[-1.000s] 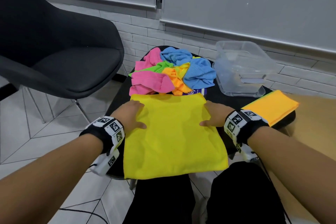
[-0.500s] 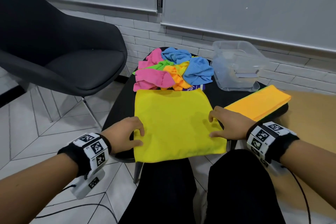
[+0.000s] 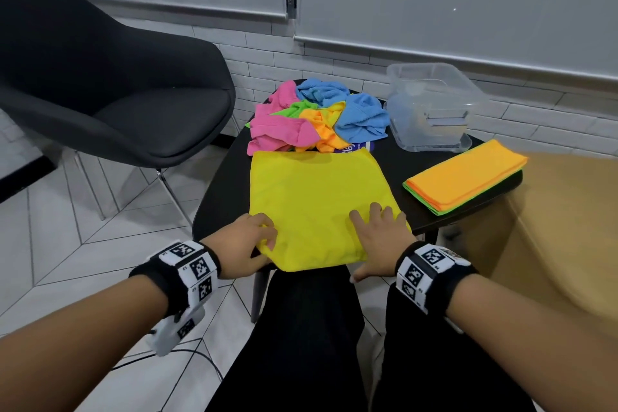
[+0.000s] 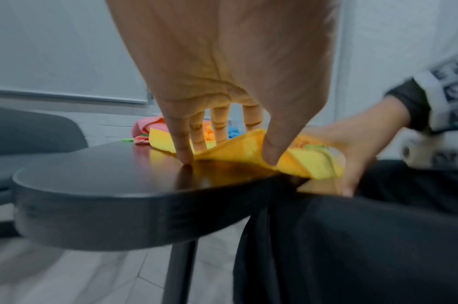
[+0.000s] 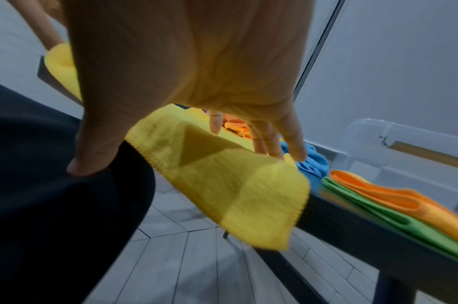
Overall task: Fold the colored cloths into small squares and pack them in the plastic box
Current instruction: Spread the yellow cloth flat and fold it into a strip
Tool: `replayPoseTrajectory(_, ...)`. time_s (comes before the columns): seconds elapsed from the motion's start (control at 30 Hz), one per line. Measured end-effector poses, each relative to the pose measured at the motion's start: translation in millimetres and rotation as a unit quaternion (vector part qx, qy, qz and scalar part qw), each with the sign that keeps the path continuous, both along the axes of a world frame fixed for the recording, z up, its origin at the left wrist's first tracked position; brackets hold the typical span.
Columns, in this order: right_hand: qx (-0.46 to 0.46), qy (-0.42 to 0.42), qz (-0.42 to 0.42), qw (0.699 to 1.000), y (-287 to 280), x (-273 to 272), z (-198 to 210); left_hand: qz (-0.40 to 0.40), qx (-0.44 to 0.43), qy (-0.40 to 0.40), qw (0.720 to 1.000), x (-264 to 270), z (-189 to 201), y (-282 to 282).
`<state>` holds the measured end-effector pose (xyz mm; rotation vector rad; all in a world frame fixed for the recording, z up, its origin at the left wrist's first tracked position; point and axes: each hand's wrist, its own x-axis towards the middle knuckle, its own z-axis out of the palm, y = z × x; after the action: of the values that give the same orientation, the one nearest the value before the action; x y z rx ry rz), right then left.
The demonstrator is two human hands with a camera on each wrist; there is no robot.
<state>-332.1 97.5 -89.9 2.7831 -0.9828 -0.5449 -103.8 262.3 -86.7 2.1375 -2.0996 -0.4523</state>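
Pinching the yellow cloth [image 3: 317, 204] near edge, left hand [image 3: 245, 249] and right hand [image 3: 381, 244]; beyond, cloth pile [image 3: 314, 117], plastic box [image 3: 431, 104], folded stack [image 3: 465, 174].

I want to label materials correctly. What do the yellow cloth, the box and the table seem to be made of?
Yellow cloth: probably microfibre, matte; fine ribbed weave and stitched hem show in the right wrist view.
Box: clear plastic, glossy; the wall shows through it.
Table: black, smooth, semi-gloss, reflecting the cloth; painted wood or laminate, I cannot tell which.

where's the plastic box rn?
Head view: the plastic box sits at the table's far right, right of the crumpled cloth pile, behind the folded orange cloth.
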Motion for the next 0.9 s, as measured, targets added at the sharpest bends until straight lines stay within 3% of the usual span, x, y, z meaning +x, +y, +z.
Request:
replayPoseTrajectory(0.1, 0.011, -0.028, -0.012, 0.999, 9, 9, -2, 0.052, -0.023, 0.071, 0.996, -1, 11, -4)
replayPoseTrajectory(0.2, 0.020, -0.090, 0.032, 0.995, 17, 17, 2, 0.110, -0.055, 0.119, 0.985, 1, 21, -10)
replayPoseTrajectory(0.37, 0.081, -0.161, 0.090, 0.980, 10, 13, 8, 0.164, -0.097, 0.151, 0.970, 14, 24, -13)
replayPoseTrajectory(0.47, 0.166, -0.202, 0.052, 0.964, -8, -5, 13, 0.176, -0.099, 0.157, 0.967, 23, 22, -11)
replayPoseTrajectory(0.7, 0.211, -0.280, -0.007, 0.937, -58, -49, 37, 0.201, -0.055, 0.207, 0.956, 43, 9, -8)
replayPoseTrajectory(0.9, 0.227, -0.366, -0.080, 0.899, -86, -35, 50, 0.276, -0.078, 0.236, 0.929, 44, 5, -28)
